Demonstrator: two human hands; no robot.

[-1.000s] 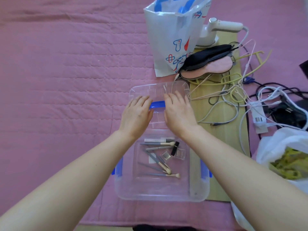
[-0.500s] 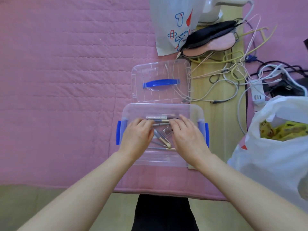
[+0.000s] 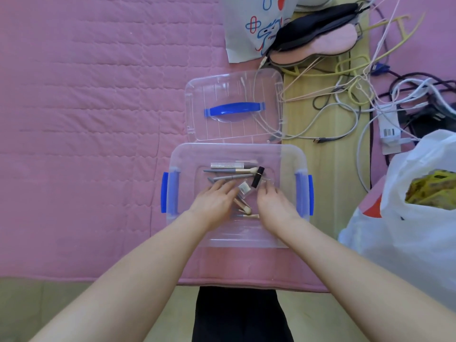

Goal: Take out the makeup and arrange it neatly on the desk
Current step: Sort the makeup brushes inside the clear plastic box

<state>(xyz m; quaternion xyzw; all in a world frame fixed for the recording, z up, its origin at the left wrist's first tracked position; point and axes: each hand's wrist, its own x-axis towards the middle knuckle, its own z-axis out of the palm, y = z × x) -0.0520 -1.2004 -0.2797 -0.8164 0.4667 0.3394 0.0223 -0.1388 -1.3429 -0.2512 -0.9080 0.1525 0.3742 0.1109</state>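
One clear box (image 3: 237,233) and one clear lid (image 3: 232,90) with one blue handle (image 3: 234,108). Two blue latches on the box. Inside, about five brushes (image 3: 232,171), one black tube (image 3: 257,177), one silver tube (image 3: 227,165). Two hands. Two bags, white plastic (image 3: 417,218) and printed (image 3: 249,25). One sleep mask (image 3: 318,43). Cables (image 3: 345,95) too tangled to count.

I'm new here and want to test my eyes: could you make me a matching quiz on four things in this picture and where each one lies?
Things:
1. clear plastic lid with blue handle
2. black and pink sleep masks
3. gold-ferruled makeup brush
4. white plastic bag

Places:
A. inside the clear plastic box
B. far right
C. just beyond the box
D. top, beside the printed paper bag

Pairs: 1-C, 2-D, 3-A, 4-B
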